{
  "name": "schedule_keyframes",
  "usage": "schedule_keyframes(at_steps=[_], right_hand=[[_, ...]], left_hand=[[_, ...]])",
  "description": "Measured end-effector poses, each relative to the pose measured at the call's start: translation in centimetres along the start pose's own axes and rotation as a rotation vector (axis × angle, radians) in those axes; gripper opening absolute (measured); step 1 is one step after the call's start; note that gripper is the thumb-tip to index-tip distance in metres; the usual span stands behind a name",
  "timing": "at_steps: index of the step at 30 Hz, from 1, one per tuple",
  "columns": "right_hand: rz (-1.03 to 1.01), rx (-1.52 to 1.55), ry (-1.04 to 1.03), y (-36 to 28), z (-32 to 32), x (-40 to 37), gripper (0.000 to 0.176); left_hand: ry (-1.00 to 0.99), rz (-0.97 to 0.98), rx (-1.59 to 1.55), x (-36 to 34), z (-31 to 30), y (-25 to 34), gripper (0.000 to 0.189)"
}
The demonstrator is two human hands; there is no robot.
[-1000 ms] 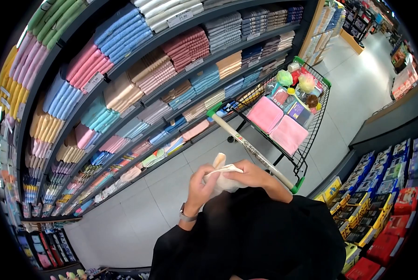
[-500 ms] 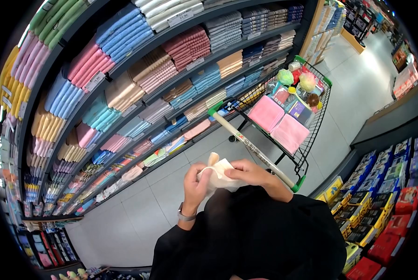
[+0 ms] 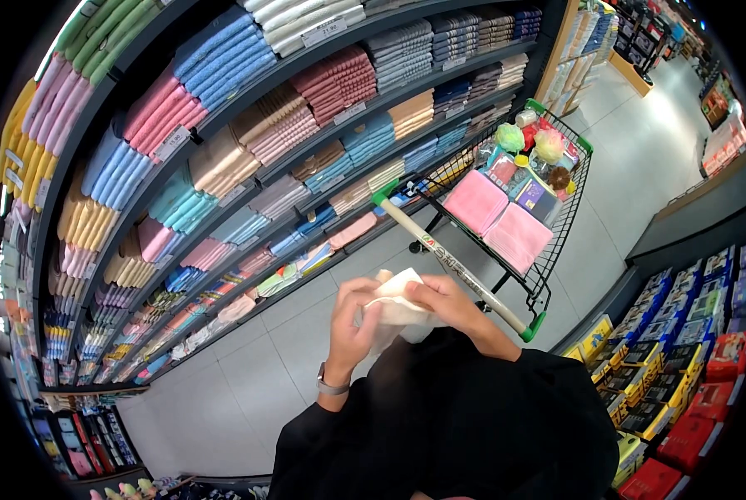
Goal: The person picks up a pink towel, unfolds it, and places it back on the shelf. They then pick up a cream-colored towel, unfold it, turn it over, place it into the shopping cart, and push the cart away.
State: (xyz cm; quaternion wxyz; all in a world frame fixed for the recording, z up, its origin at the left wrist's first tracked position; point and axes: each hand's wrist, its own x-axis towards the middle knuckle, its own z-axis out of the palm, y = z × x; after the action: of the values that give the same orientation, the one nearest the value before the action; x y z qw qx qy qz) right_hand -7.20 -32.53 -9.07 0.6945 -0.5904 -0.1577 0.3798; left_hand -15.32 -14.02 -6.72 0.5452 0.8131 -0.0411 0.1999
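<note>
A cream-coloured, soft cloth [image 3: 394, 312] is bunched up between my two hands in front of my black top. My left hand [image 3: 352, 323] grips its left side, fingers behind and thumb in front. My right hand [image 3: 446, 302] pinches the right side, with the thumb on top. One folded corner stands up between the hands, and a thin, see-through part hangs below them. Just ahead is the pale handle of a shopping cart [image 3: 434, 250]. Two folded pink towels [image 3: 516, 237] lie in the cart's near end.
Shelves of stacked towels [image 3: 331, 79] run along the left, with price tags on their edges. Farther in the cart are mesh bath puffs [image 3: 548, 145] and packaged goods. Boxed goods [image 3: 664, 350] fill a low display at the right. Grey tiled floor [image 3: 248, 375] lies between.
Both hands still hold the cloth. My left fingers have shifted up and over it, and the upright corner has been folded and turned between the hands.
</note>
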Motion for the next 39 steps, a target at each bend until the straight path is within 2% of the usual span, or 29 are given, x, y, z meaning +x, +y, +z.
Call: schedule_keyframes(at_steps=[2, 5, 7, 8, 10, 12, 14, 16, 18, 22, 25, 27, 33, 35, 36, 38, 39], right_hand=[[-0.020, 0.029, 0.094, 0.3, 0.1, 0.0, 0.033], [-0.001, 0.020, 0.120, 1.1, -0.2, 0.2, 0.033], [-0.042, 0.070, 0.185, -0.2, 0.1, -0.2, 0.033], [-0.083, 0.121, 0.249, -0.7, 0.3, -0.1, 0.033], [-0.115, 0.121, 0.248, -0.5, 0.2, 0.0, 0.033], [-0.050, 0.110, 0.198, -0.8, 0.8, -0.4, 0.032], [-0.020, 0.078, 0.135, -0.3, 1.6, -0.6, 0.031], [-0.064, -0.135, 0.106, 0.0, 2.4, -0.8, 0.031], [-0.049, -0.064, 0.102, 0.3, 2.9, -0.9, 0.032], [-0.058, -0.045, 0.102, 0.7, 3.4, -0.8, 0.031], [-0.074, -0.100, 0.101, 0.0, 3.7, -0.7, 0.031], [-0.071, -0.162, 0.101, 0.2, 3.8, -0.5, 0.031], [-0.158, -0.261, 0.099, 1.0, 4.2, -0.3, 0.029], [-0.244, -0.319, -0.007, 0.5, 4.4, -0.3, 0.028], [-0.243, -0.322, -0.011, 0.4, 4.9, -0.2, 0.028], [-0.406, -0.375, 0.023, 0.3, 6.0, 0.2, 0.026], [-0.407, -0.378, 0.017, 0.3, 6.3, 0.2, 0.026]], left_hand=[[0.017, 0.018, -0.017, 0.0, 0.0, 0.6, 0.006], [0.051, 0.090, 0.105, 0.0, -0.2, 2.1, 0.006], [-0.088, 0.152, 0.115, -0.8, -0.6, 2.3, 0.006], [-0.084, 0.151, 0.118, -1.2, -0.6, 2.5, 0.006], [-0.154, -0.043, -0.025, -1.8, -0.2, 2.9, 0.007], [-0.148, -0.034, -0.004, -1.8, 0.3, 2.8, 0.008], [-0.057, -0.308, -0.114, -2.2, 0.9, 0.8, 0.011], [-0.006, -0.324, -0.147, -2.5, 1.2, -0.7, 0.011], [0.107, -0.374, -0.260, -2.5, 1.3, -1.2, 0.011], [0.146, -0.376, -0.234, -2.4, 1.3, -0.9, 0.011], [0.120, -0.340, -0.068, -2.1, 1.2, -1.1, 0.013], [0.097, -0.203, 0.161, -2.0, 1.1, -0.5, 0.014], [0.111, -0.183, 0.147, -3.2, 0.4, -1.4, 0.015], [0.132, -0.239, 0.087, -3.4, 0.1, -1.3, 0.014], [0.149, -0.295, 0.028, -3.5, -0.1, -1.2, 0.014], [0.178, -0.293, 0.001, -3.7, -0.5, -1.4, 0.013], [0.202, -0.290, -0.025, -3.9, -0.7, -1.5, 0.013]])
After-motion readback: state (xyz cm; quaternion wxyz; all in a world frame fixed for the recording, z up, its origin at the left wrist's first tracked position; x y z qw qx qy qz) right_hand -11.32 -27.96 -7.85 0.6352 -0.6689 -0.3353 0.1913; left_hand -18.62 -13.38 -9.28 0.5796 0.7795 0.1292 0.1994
